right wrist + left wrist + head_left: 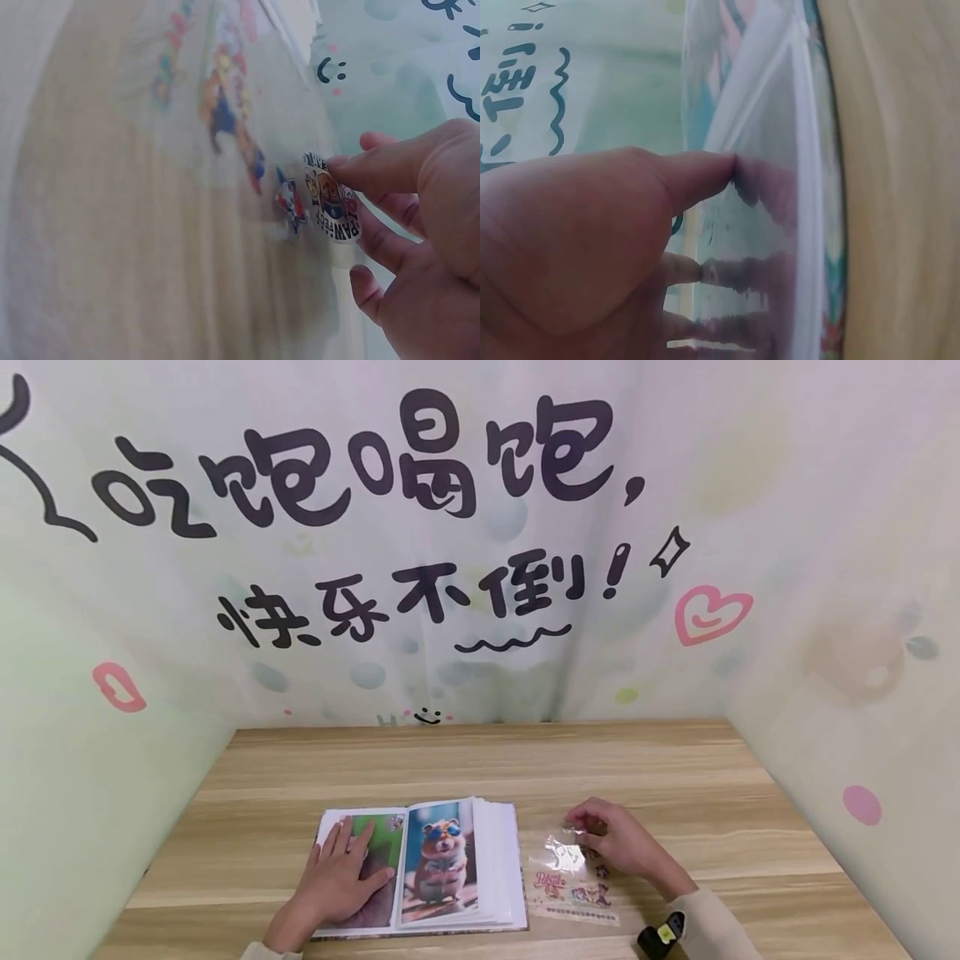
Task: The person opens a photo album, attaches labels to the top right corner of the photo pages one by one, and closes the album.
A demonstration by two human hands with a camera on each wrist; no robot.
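The wooden counter (465,760) carries everything. Between six and seven o'clock in the head view, an album (504,860) lies spread, with a hamster photo (441,864) on its right-hand page. At the album's three o'clock, just beside it, lies the clear sticker sheet (577,914). The left hand (337,877) rests on the album's nine o'clock page; its grip is flat, holding nothing, fingers straight. That broad pressure suits a stiff, springy book. The right hand (622,843) comes in at the sheet's one o'clock, its grip pinching the film by a round sticker (334,210); I cannot tell whether that sticker is partly loose. Good handling here, I judge, means a light pinch at the very rim, a slow, low pull, and fingertips off the glue, so neither film nor sticker creases.
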